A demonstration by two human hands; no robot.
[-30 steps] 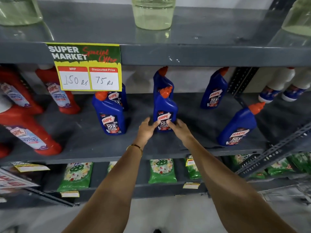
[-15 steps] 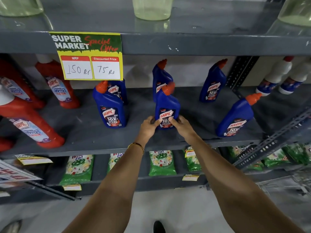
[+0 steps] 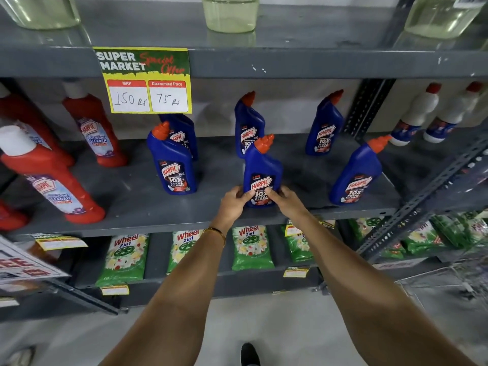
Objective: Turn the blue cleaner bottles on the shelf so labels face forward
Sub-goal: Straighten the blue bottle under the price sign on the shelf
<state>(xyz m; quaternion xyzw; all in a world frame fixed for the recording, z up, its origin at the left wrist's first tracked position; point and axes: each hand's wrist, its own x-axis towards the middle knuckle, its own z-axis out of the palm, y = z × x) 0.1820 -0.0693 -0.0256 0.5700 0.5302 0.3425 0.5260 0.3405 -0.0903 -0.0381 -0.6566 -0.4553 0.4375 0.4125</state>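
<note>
Several blue cleaner bottles with orange caps stand on the grey middle shelf (image 3: 132, 207). The front middle bottle (image 3: 260, 165) stands upright with its label toward me. My left hand (image 3: 233, 203) grips its lower left side and my right hand (image 3: 286, 203) grips its lower right side. Another blue bottle (image 3: 248, 128) stands right behind it. A front left bottle (image 3: 171, 165) partly hides one more (image 3: 184, 133) behind it. At the right stand a back bottle (image 3: 324, 125) and a front bottle (image 3: 356, 175), labels showing.
Red cleaner bottles (image 3: 52, 178) stand at the left of the same shelf, white bottles (image 3: 414, 117) at the far right. A yellow price sign (image 3: 145, 80) hangs from the shelf above. Green detergent packs (image 3: 250, 247) fill the shelf below. A slanted metal brace (image 3: 422, 196) crosses at right.
Both hands closed in from the bottle's front onto its lower sides and now hold it. The bottle's label stays facing me.
</note>
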